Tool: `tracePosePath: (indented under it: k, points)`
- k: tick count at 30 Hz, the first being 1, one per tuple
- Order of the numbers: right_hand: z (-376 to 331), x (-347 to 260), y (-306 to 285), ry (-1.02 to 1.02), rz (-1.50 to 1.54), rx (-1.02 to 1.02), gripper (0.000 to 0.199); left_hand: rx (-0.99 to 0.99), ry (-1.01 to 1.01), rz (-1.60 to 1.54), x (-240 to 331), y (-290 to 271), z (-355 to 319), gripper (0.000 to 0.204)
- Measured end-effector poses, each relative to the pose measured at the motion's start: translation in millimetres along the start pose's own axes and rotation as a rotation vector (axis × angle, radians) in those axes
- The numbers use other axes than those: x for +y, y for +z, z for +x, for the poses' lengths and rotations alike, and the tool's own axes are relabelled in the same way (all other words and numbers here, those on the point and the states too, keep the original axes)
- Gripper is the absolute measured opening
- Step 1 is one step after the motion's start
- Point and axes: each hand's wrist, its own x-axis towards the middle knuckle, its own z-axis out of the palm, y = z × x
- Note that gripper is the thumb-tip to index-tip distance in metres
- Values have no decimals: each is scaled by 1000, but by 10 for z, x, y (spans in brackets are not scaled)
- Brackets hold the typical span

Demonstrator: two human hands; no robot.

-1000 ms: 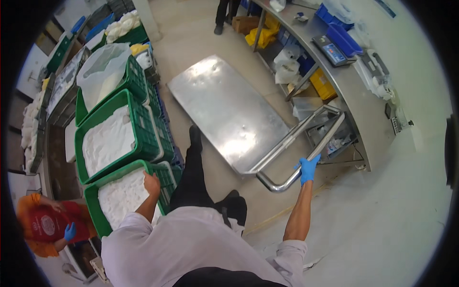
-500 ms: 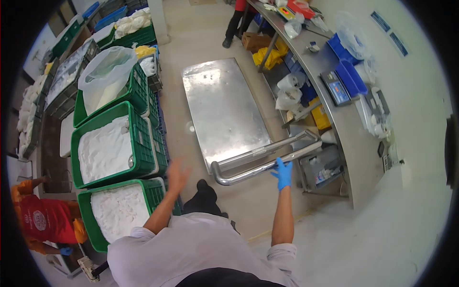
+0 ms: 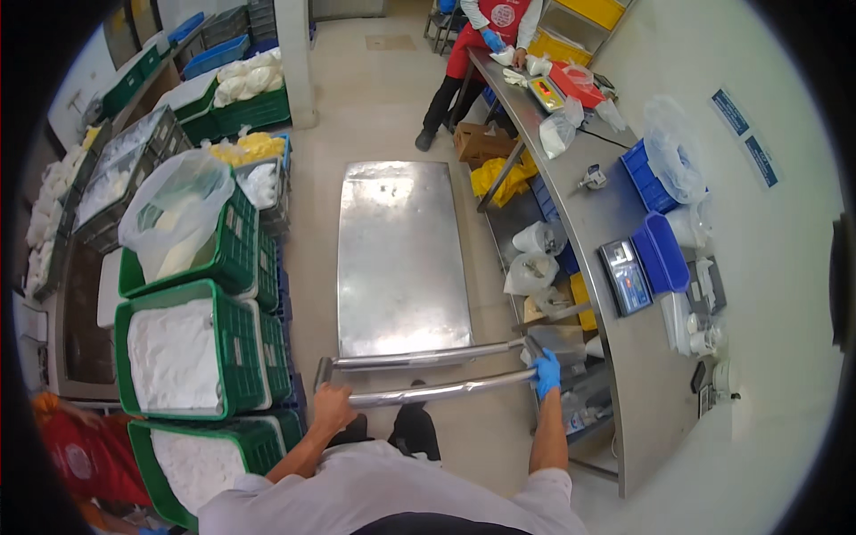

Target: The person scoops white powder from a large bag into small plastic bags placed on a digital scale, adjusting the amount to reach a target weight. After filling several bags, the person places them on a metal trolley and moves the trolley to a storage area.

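Observation:
A flat stainless-steel platform trolley (image 3: 403,267) stands on the floor in front of me, its tubular push handle (image 3: 446,390) on the side toward my body. Bare and ungloved, my left hand (image 3: 333,407) is closed on the left corner of that handle. My right hand (image 3: 547,374), in a blue glove, grips the handle's right corner. The deck of the trolley carries no load. My legs show partly below the handle bars.
Green crates (image 3: 236,357) of white powder line the left, close to my left arm. A long steel table (image 3: 571,192) runs along the right, bearing a scale (image 3: 627,276) and blue bins. A person (image 3: 499,36) in a red apron works at its far end; another (image 3: 85,455) is at lower left.
My left hand has come down onto the handle. The right hand has moved slightly right and down, still on it. In view, the trolley has straightened from its slant.

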Motion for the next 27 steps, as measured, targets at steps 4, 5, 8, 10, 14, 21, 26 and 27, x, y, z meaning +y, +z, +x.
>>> tracePosePath:
  k: [4,5,8,10,14,21,26,27]
  points:
    - [50,-361,328,139,-29,-86,63,-34,-73,78,-49,-100,292,19]
    - [26,-513,431,120,-46,-39,64,-72,-79,99,-47,-134,420,19]
    - [239,-660,517,87,10,-68,66,-214,-92,146,-105,-72,668,23]
    - [325,-850,572,124,18,-63,66,-319,-128,197,-113,-113,805,27]
    - [689,-1159,757,101,-18,-78,65,-397,-90,171,-48,-226,1201,25]
    - [1632,-1359,1258,12,-10,-82,51,-133,8,91,-245,-190,1761,26]
    - [2000,-1847,1788,7,-52,-72,35,-11,22,81,-419,-437,2336,25]
    - [2083,-1941,1886,-46,-155,-26,35,17,27,83,-444,-508,2463,24]
